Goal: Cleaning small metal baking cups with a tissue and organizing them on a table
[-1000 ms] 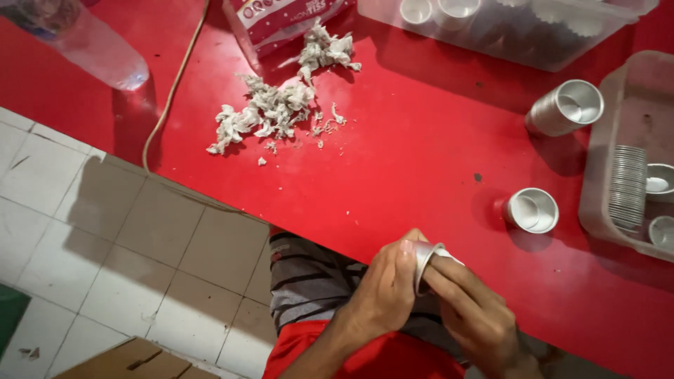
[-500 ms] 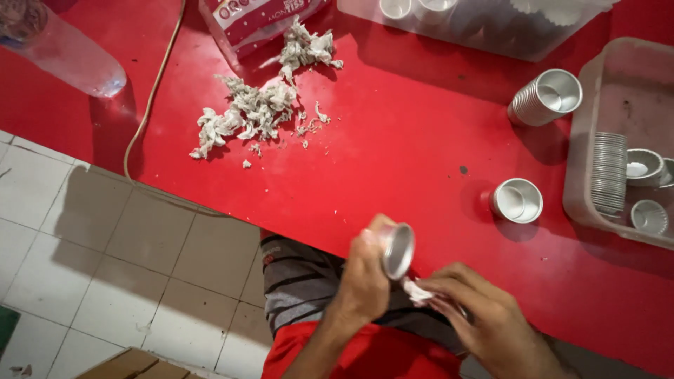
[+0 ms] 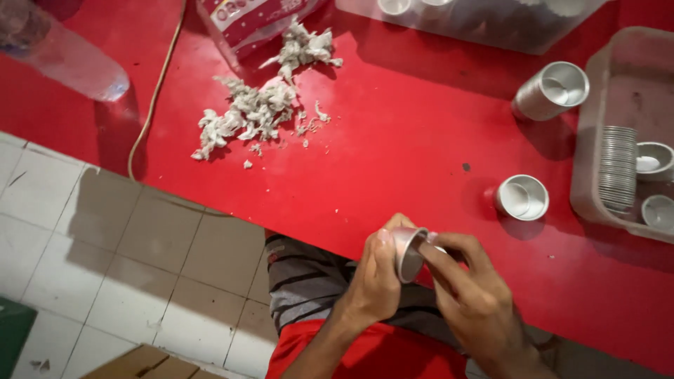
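Head camera looks down on a person seated at the near edge of a red table (image 3: 393,175). The left hand (image 3: 375,281) is wrapped around a small metal cup (image 3: 408,253), gripping it by its side with the open mouth tilted toward the other hand. The right hand (image 3: 470,295) is pressed up against the cup's rim, its fingers (image 3: 439,256) reaching to or into the mouth; whether they pinch anything there cannot be told. Both hands are together over the person's lap, just at the table's edge, above a striped garment and red cloth.

Further out on the table, a second small metal cup (image 3: 523,198) lies on its side with its mouth toward the camera, near a grey plastic bin (image 3: 586,175) at the right. Inside the bin a stack of thin metal discs (image 3: 618,168) stands on edge beside two more cups (image 3: 653,158). A taller metal can (image 3: 551,90) lies tilted just beyond the bin's far corner.

Well apart, toward the far left, a pile of torn grey-white scraps (image 3: 260,112) is scattered beside a red and white packet (image 3: 246,21). A cord (image 3: 158,84) runs off the table's edge there, near a clear plastic bottle (image 3: 67,56) lying on its side. A clear tray (image 3: 477,21) with cups sits along the far edge. Pale floor tiles (image 3: 91,231) show below the table.
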